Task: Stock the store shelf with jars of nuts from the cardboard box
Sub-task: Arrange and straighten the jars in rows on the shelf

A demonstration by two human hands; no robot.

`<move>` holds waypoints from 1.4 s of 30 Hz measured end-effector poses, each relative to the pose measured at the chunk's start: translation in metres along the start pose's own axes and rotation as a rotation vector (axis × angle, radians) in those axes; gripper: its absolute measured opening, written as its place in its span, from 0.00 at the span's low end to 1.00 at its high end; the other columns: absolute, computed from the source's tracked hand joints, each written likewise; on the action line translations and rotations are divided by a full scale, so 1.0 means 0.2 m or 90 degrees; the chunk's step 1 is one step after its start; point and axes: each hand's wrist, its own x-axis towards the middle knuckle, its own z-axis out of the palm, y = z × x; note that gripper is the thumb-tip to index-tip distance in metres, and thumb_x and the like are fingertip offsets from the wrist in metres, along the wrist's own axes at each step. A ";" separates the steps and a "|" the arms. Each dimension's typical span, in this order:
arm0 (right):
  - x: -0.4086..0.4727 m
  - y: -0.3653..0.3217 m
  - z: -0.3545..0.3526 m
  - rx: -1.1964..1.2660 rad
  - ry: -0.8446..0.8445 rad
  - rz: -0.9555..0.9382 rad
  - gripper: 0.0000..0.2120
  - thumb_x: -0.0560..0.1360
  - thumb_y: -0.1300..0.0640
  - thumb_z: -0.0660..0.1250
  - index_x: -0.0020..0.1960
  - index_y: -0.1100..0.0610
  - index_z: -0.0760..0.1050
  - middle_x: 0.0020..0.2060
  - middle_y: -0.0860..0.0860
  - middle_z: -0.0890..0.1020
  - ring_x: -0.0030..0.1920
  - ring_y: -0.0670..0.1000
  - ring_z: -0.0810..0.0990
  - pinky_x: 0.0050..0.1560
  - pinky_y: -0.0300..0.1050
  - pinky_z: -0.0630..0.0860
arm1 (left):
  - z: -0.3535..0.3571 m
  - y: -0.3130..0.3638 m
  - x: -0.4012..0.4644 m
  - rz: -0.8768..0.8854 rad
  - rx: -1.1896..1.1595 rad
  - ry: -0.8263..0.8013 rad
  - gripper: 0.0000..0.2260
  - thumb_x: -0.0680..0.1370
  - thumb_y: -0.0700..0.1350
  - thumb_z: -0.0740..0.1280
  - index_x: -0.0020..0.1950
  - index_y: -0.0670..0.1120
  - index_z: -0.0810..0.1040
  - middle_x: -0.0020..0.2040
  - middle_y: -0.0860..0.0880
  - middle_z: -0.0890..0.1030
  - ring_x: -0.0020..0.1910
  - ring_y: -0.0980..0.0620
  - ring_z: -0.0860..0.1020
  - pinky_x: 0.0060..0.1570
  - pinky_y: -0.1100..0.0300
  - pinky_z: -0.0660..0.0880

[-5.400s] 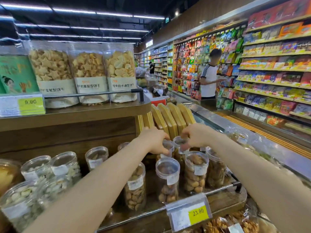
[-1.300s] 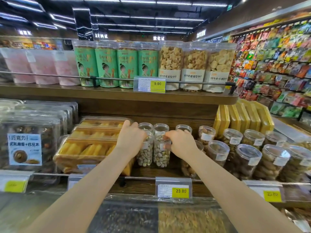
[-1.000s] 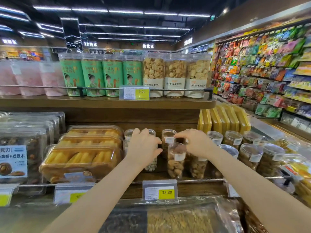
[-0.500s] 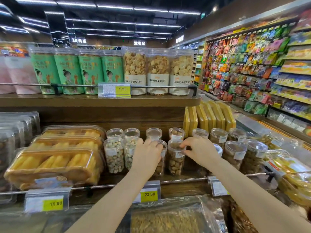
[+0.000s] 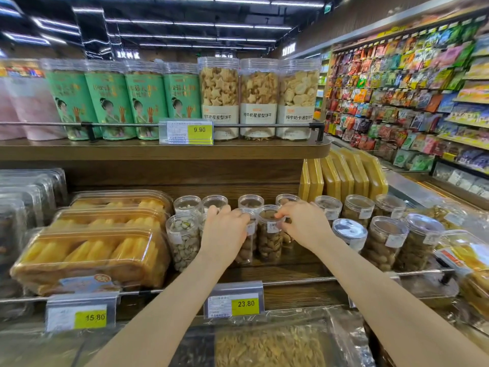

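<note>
- I have both hands low in the centre of the frame, on the front row of nut jars on the lower wooden shelf (image 5: 291, 268).
- My left hand (image 5: 226, 234) is wrapped over the top and side of a brown-nut jar (image 5: 244, 250), fingers curled round it; I read that as grasping.
- My right hand (image 5: 304, 226) pinches the rim of the neighbouring nut jar (image 5: 270, 234) with bent fingertips, so it holds that jar at the lid edge.
- Both jars stand upright, long axis vertical, touching or nearly touching each other, just right of the pistachio jar (image 5: 182, 239).
- The relation that matters: each jar sits directly under its own hand, and bare shelf lies right of the right-hand jar, before the silver-lidded jar (image 5: 349, 233).
- Both forearms reach in from the bottom of the frame, converging, wrists roughly level above the price tag (image 5: 234, 304).
- I judge the step to be squaring up these two jars; the cardboard box is not in view.
</note>
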 end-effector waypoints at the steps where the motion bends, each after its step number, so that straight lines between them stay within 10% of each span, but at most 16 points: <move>1: 0.00 0.00 -0.01 0.002 -0.005 0.002 0.13 0.74 0.49 0.67 0.58 0.49 0.78 0.57 0.48 0.80 0.59 0.49 0.76 0.62 0.48 0.69 | -0.01 0.00 0.00 0.002 0.003 -0.006 0.09 0.79 0.46 0.61 0.55 0.50 0.77 0.52 0.51 0.81 0.53 0.49 0.73 0.51 0.54 0.62; 15: -0.32 0.47 -0.37 -0.048 -0.085 0.078 0.25 0.69 0.39 0.67 0.64 0.44 0.73 0.57 0.45 0.80 0.55 0.48 0.78 0.49 0.43 0.75 | -0.12 0.45 0.06 0.120 -0.169 -0.047 0.18 0.78 0.54 0.62 0.68 0.55 0.71 0.64 0.54 0.76 0.65 0.52 0.69 0.64 0.52 0.60; 25: -0.51 0.88 -0.37 -0.107 -0.073 0.138 0.18 0.71 0.47 0.69 0.61 0.44 0.76 0.53 0.48 0.82 0.52 0.51 0.79 0.50 0.44 0.75 | 0.02 0.95 0.22 0.124 -0.136 -0.003 0.11 0.78 0.52 0.62 0.55 0.50 0.78 0.52 0.51 0.81 0.56 0.48 0.73 0.53 0.51 0.64; 42: -0.19 0.65 -0.11 0.011 0.002 -0.010 0.16 0.76 0.56 0.63 0.63 0.48 0.75 0.63 0.46 0.77 0.63 0.46 0.74 0.64 0.43 0.69 | 0.13 0.56 0.24 0.027 -0.083 0.034 0.10 0.79 0.52 0.60 0.56 0.53 0.79 0.52 0.53 0.81 0.54 0.52 0.74 0.54 0.55 0.66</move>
